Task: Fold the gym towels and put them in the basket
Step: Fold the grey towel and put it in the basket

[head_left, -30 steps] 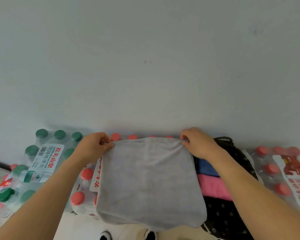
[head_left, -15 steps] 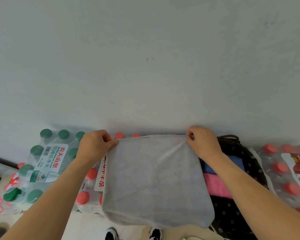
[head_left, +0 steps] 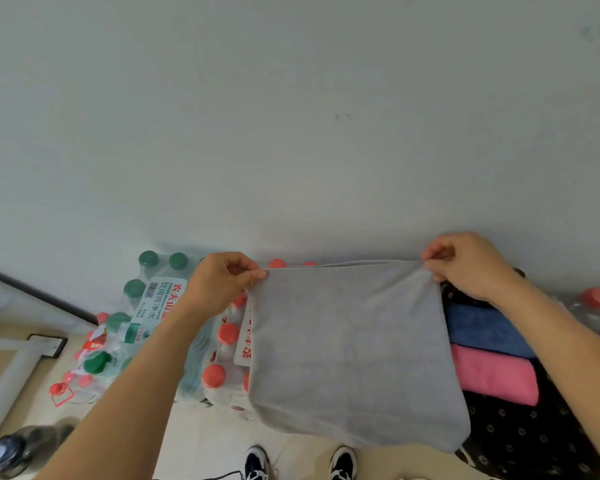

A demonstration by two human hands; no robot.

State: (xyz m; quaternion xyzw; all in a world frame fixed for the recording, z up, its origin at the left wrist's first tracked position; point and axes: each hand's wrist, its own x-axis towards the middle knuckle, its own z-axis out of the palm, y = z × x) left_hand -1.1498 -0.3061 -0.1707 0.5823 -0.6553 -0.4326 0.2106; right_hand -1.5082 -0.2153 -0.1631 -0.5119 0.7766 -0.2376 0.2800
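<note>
The grey towel [head_left: 354, 351] is soft matt cloth with a fine nap — so are the blue towel [head_left: 482, 330] and pink towel [head_left: 492, 375] in the basket [head_left: 520, 441], itself dark printed fabric. The water bottles [head_left: 222, 355] sit under glossy, crinkled clear plastic film [head_left: 193, 372]; their caps [head_left: 214, 375] are smooth plastic.

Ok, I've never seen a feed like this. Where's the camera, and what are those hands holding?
No machine here: these are a person's bare left hand and right hand. The single picture comes from a camera worn on the head, looking forward and down, so the hands reach in from below and the shoes show at the bottom. Each hand pinches a top corner of a grey towel, held up folded double before a pale wall. Right of it sits a dark dotted basket holding a folded blue towel and pink towel. Left of it, packs of water bottles with green and red caps stand on the floor.
</note>
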